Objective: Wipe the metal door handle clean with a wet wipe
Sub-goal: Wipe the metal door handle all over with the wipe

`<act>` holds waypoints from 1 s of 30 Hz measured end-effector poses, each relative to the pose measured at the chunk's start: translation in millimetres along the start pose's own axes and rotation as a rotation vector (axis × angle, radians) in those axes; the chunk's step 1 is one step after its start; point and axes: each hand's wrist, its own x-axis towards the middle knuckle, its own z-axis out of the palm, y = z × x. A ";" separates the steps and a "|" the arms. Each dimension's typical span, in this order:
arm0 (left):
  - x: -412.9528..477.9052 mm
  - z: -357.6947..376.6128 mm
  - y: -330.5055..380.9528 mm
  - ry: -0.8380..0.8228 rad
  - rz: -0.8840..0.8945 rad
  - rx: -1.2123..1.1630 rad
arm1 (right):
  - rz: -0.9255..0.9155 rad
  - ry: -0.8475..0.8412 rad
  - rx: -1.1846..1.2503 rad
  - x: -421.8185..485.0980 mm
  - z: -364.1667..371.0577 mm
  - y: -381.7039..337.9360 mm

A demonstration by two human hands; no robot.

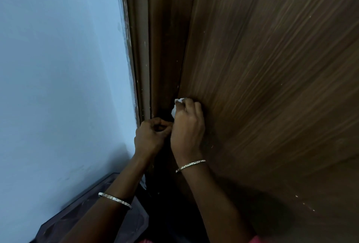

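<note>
My right hand [187,126] is closed around a crumpled white wet wipe [177,105], pressed against the brown wooden door [272,79] near its left edge. The wipe sticks out above my fingers. My left hand [150,135] sits just to the left, at the door edge, with its fingers curled; what it grips is hidden. The metal door handle cannot be seen, as both hands cover that spot. Each wrist wears a thin metal bangle.
A dark brown door frame [143,58] runs vertically left of the door. A pale blue wall [58,67] fills the left side. A dark object [93,209] lies low at the bottom left, against the wall.
</note>
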 end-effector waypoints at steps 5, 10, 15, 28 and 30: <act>-1.9 0.6 0.2 -0.020 0.001 -0.050 | -0.003 -0.021 0.033 -8.7 -13.7 18.9; -2.5 2.6 -0.5 -0.025 -0.019 -0.088 | 0.212 0.033 0.239 -36.3 -14.4 35.6; -2.5 1.3 -1.8 -0.037 -0.012 -0.093 | 0.657 0.097 0.623 -48.9 -0.2 34.6; -4.6 -0.7 -0.6 -0.022 -0.019 -0.088 | 0.545 0.115 0.325 -40.4 3.2 28.2; -5.5 0.0 -0.4 -0.024 -0.009 -0.106 | 0.672 0.069 0.425 -41.6 3.8 31.6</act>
